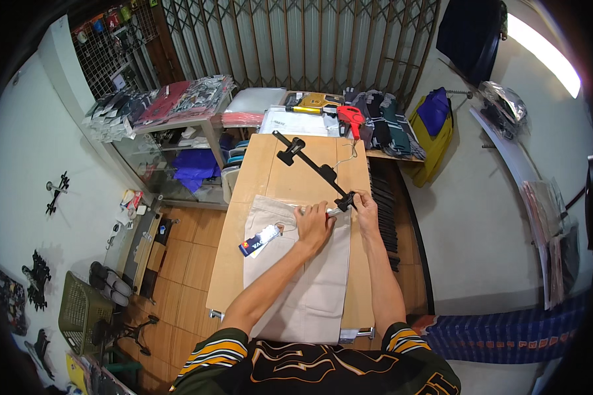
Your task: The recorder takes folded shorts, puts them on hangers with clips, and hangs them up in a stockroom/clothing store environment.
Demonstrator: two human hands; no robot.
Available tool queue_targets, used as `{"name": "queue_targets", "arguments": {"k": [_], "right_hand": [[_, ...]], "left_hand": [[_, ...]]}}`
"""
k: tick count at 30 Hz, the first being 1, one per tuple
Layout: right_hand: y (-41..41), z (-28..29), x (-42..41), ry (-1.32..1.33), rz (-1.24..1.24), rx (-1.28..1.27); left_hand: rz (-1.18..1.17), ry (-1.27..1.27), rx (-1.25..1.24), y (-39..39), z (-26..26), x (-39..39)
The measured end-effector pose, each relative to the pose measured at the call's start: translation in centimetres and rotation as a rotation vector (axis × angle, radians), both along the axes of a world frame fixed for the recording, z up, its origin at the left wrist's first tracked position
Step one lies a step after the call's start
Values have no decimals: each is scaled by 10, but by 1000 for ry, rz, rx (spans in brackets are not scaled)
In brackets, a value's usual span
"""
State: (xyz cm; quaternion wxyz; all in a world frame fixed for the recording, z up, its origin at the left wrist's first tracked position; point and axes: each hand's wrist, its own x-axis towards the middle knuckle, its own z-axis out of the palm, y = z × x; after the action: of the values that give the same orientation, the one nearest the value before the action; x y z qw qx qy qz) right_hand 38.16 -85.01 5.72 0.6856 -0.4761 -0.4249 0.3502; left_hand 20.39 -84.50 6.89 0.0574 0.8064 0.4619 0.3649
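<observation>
Beige trousers (321,276) lie on a light wooden table (296,170), waistband towards the far side, with a dark blue and white hang tag (259,242) near the waist at left. At the waistband's right corner, my right hand (366,210) grips the near end of a black plastic clip hanger (321,170), which slants away to the far left over the bare wood. Its clip there touches or nearly touches the cloth. My left hand (315,224) rests on the waistband, fingers bent, beside a small red and silvery item (332,212) that is partly hidden; whether it is held is unclear.
Beyond the table lie a red tag gun (351,118), a yellow-and-black cutter (304,110) and folded dark garments (383,118). A glass cabinet (178,128) with packed clothes stands at far left. On the left floor are a green basket (84,311) and grey sandals (111,284).
</observation>
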Motion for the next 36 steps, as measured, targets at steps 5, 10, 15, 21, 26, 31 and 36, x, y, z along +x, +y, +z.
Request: {"name": "queue_targets", "arguments": {"k": [5,10,15,21,26,31,36], "right_hand": [[1,9,5,-86,-27,-22],[9,10,3,-149,-30,-76],[23,3,6,-222,-36,-114],[27,4,12,-246,47,-183],[24,10,2,-78,84,-176],[32,-5,3,-162,70,-106],[36,-5,4,-183,93,-142]], "left_hand": [[-215,235,-354,36,37,1],[-299,219,-657,58,36,2],[-279,66,-638,62,16,-5],[-217,76,-490,47,21,-2],[-211,-44,-522,39,23,-3],[-217,-136,-617,39,21,-5],[-220,1,-532,56,8,-17]]}}
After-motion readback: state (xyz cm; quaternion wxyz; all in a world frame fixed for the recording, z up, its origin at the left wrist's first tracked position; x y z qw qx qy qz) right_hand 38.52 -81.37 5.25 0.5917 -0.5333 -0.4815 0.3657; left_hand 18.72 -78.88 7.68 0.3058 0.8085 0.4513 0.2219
